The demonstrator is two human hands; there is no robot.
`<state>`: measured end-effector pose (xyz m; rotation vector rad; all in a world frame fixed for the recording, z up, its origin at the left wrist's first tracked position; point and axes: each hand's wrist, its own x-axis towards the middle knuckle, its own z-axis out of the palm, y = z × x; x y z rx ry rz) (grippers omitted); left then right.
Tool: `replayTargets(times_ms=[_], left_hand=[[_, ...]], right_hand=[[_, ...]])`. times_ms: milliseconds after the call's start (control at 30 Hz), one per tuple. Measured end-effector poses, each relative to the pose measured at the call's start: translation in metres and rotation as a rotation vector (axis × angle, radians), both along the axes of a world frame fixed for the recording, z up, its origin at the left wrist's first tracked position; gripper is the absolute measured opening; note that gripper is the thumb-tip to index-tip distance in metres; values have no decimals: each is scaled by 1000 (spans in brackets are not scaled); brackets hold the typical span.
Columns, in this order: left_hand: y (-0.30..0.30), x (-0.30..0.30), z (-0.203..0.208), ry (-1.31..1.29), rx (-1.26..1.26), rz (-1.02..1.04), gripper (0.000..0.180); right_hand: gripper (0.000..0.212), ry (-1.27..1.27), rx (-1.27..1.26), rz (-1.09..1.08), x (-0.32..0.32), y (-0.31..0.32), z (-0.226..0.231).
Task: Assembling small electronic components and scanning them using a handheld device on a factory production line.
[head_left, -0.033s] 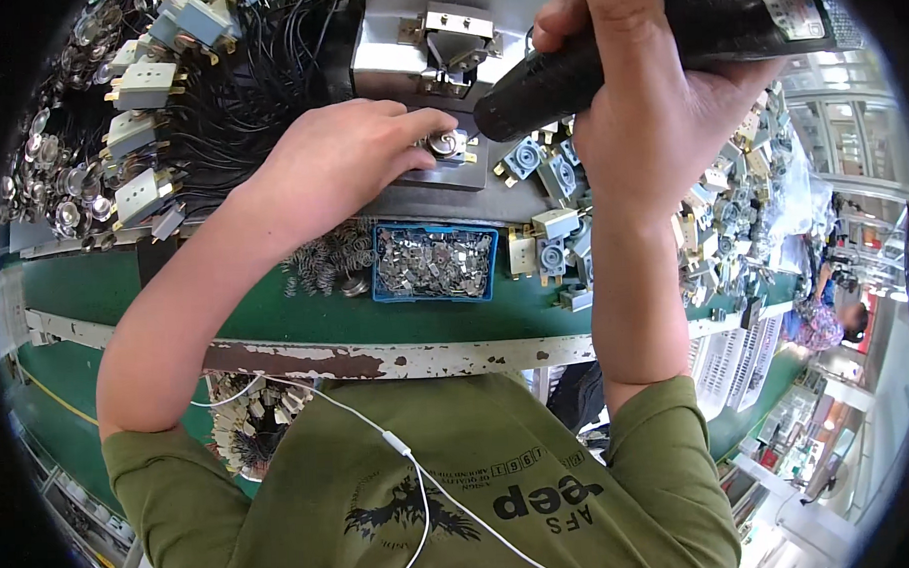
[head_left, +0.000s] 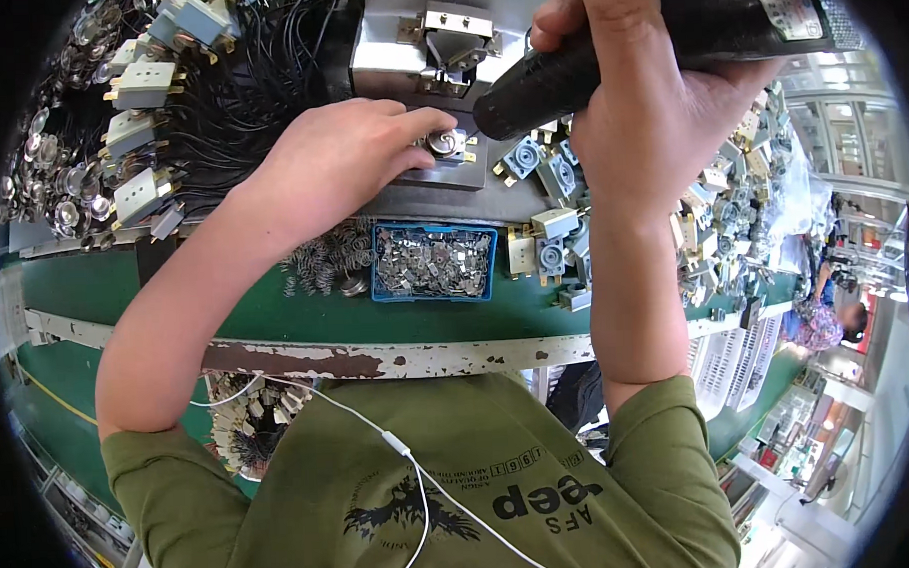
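Note:
My left hand [head_left: 345, 153] reaches over a metal block, its thumb and index finger closed on a small round metal cap [head_left: 443, 142]. That cap sits on a little unit with brass tabs [head_left: 467, 151] on the metal block [head_left: 451, 174]. My right hand [head_left: 633, 97] is wrapped round a black handheld power tool [head_left: 548, 85] with a tapered nose. The tool tilts down to the left, and its nose is just right of the unit. Whether the tip touches the unit, I cannot tell.
A blue tray [head_left: 376, 272] of small metal clips lies in front, beside loose coil springs [head_left: 323, 257]. Grey-and-white connector units [head_left: 551, 256] are heaped right. Black cables [head_left: 253, 111] and more units lie left. A metal fixture [head_left: 456, 44] stands behind the block.

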<state>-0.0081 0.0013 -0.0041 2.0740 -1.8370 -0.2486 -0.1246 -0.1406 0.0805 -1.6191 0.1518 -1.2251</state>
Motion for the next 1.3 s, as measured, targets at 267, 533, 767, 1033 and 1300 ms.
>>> replayTargets(times_ms=[267, 533, 767, 1033, 1300], left_hand=[[1, 0, 1, -48, -31, -3, 36], [0, 1, -3, -47, -55, -9, 35], [-1, 1, -6, -34, -69, -8, 33], [-2, -3, -5, 0, -20, -1, 33], [-3, -1, -6, -7, -40, -13, 33]], right_hand=[[20, 68, 87, -57, 7, 12, -2], [25, 80, 60, -8, 4, 16, -1], [25, -42, -35, 25, 8, 8, -7], [23, 73, -134, 2, -4, 6, -14], [38, -31, -115, -37, 3, 19, -20]])
